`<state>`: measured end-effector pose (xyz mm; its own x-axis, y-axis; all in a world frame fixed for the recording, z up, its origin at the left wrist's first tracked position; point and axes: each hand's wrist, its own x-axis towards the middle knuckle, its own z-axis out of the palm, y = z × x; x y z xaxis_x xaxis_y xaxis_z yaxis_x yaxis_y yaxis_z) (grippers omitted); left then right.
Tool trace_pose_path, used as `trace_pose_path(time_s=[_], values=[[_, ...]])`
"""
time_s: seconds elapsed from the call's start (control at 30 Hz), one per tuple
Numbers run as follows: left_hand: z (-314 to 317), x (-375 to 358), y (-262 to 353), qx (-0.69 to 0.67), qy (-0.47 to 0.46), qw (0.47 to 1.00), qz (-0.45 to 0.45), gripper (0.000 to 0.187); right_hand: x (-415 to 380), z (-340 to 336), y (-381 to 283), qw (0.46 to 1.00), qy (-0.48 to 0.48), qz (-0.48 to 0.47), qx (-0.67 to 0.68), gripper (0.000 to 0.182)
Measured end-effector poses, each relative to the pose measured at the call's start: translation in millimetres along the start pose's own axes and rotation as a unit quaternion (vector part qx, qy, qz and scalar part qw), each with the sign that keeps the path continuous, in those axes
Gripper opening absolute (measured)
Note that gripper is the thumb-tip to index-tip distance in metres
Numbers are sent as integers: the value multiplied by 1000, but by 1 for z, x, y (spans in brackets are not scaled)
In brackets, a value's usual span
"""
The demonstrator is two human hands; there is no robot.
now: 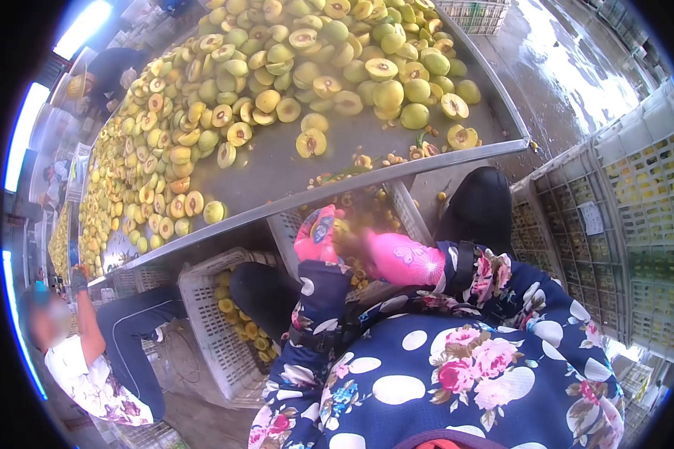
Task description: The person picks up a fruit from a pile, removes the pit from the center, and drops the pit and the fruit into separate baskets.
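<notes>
Both my hands wear pink gloves and are close together just below the metal table's front edge, above a crate. My left hand (319,235) has its fingers wrapped round a yellow-green fruit (343,233), partly hidden. Beside it on the right, my right hand (403,258) has its fingertips smeared by motion near the fruit; what they hold cannot be made out. Beneath the hands, the white crate (283,228) contains fruit pieces. On the metal table (254,183) lies a large heap of halved green-yellow fruits (311,142), many with brown pits showing.
A white crate of fruit halves (202,322) stands on the floor by my left knee. Stacked crates full of fruit (614,202) rise at the right. A co-worker (97,367) sits at the left by the table. Small pits (393,159) lie near the table's rim.
</notes>
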<state>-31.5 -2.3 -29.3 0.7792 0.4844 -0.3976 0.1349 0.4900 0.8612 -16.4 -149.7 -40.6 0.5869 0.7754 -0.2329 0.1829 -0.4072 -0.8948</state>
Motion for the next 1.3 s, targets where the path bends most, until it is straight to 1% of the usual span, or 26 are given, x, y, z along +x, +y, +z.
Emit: trace_pose_path(time_s=[0.03,0.1,0.17,0.23,0.33,0.4,0.47,0.53,0.57,0.6,0.67,0.73,0.77,0.8,0.87,0.9,0.93,0.97,1.0,1.03,1.07,1.13,1.17,1.23,1.3], values=[[1,0,1,-4,7,1000,1,15,2,0,0,1000,6,7,3,38],[2,1,-1,-12,18,1000,9,14,14,16,18,999,22,-34,31,41],[0,2,-5,-17,25,999,23,14,17,17,14,997,29,-59,37,44],[-2,6,-9,-18,16,1000,17,14,12,11,7,997,26,-69,21,45],[-11,14,-15,-49,-15,999,-1,15,15,3,3,999,-4,-51,6,43],[-18,19,-16,-58,-39,997,-24,17,20,6,13,993,-53,-20,108,33],[-23,23,-16,-48,-59,996,-54,18,21,1,11,983,-104,41,147,28],[-28,26,-21,23,-61,997,-34,18,17,-9,-1,971,-158,129,126,25],[-31,28,-23,59,-62,996,-24,18,19,-3,8,981,-141,95,96,24],[-34,27,-24,44,-57,997,-38,18,23,7,23,988,-124,61,68,23],[-31,25,-22,11,-50,997,-65,18,23,2,14,983,-135,69,105,23],[-29,20,-18,-13,-58,995,-81,17,18,-12,5,940,-192,153,238,24],[-29,19,-17,-25,-62,994,-88,16,18,-10,5,951,-182,143,204,24],[-31,21,-18,19,-63,995,-77,15,18,-7,5,961,-172,134,171,24],[-37,28,-24,106,-66,991,-55,14,23,4,20,979,-155,80,107,23],[-41,32,-29,107,-70,990,-59,14,33,20,47,985,-148,37,76,28],[-45,37,-33,106,-73,990,-62,14,33,21,47,984,-153,41,85,27],[-45,38,-33,106,-76,989,-65,14,31,13,32,982,-158,46,94,27],[-45,37,-33,92,-77,991,-60,15,22,3,18,969,-175,99,142,21],[-41,31,-29,78,-78,992,-55,15,17,-9,1,951,-192,151,189,22],[-39,25,-26,64,-77,994,-52,16,17,-11,0,942,-206,146,222,22],[-37,19,-21,20,-103,993,-47,17,18,-14,1,920,-231,134,285,22],[-37,18,-19,-2,-117,992,-43,18,19,-14,1,923,-234,135,274,23],[-42,22,-26,13,-122,992,-40,19,21,-12,3,927,-239,138,253,24],[-48,29,-32,50,-138,988,-45,20,20,-10,3,941,-207,158,217,25]])
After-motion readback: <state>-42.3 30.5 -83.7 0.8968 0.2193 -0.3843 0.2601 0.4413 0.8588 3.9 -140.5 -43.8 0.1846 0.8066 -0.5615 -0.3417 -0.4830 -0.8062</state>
